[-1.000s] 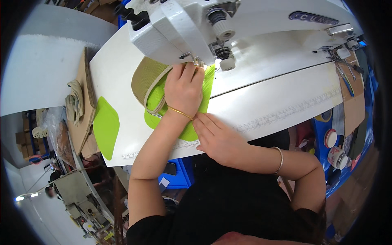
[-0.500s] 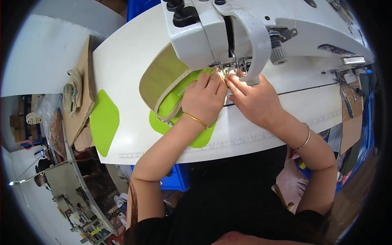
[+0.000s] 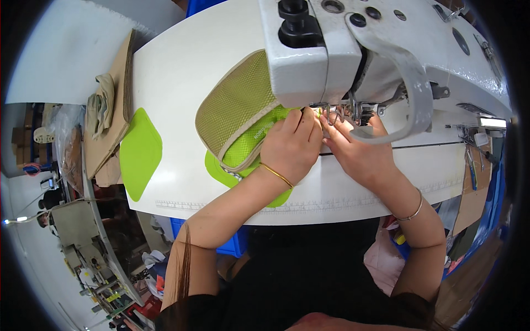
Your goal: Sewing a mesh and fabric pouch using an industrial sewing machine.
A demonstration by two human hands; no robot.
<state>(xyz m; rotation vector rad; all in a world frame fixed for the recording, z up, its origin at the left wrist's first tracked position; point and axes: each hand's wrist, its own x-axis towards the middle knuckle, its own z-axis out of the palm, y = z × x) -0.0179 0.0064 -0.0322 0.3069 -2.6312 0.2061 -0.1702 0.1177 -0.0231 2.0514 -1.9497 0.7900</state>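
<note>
A lime-green fabric piece with a tan mesh pocket (image 3: 234, 105) lies partly under the head of a white sewing machine (image 3: 301, 69), its tan-bound edge curving toward the needle. My left hand (image 3: 292, 144) rests closed on its right end, fingers bent over the fabric just left of the presser foot (image 3: 333, 115). Close against the foot's near side, my right hand (image 3: 361, 150) holds the edge of the piece between thumb and fingers. Fingertips of both hands nearly meet there, hiding most of the stitched edge. Part of the right fingers is behind the machine's curved guard (image 3: 417, 105).
A separate lime-green panel (image 3: 141, 154) lies at the white table's (image 3: 176, 83) left edge, beside a cardboard sheet (image 3: 118, 94) with a tan cloth (image 3: 102, 105) on it. A ruler scale (image 3: 182, 204) runs along the front edge. Tweezers (image 3: 472, 168) lie at the right.
My view has shifted, so the machine and both hands sit farther right and lower in the picture. Both hands stay on the fabric by the presser foot.
</note>
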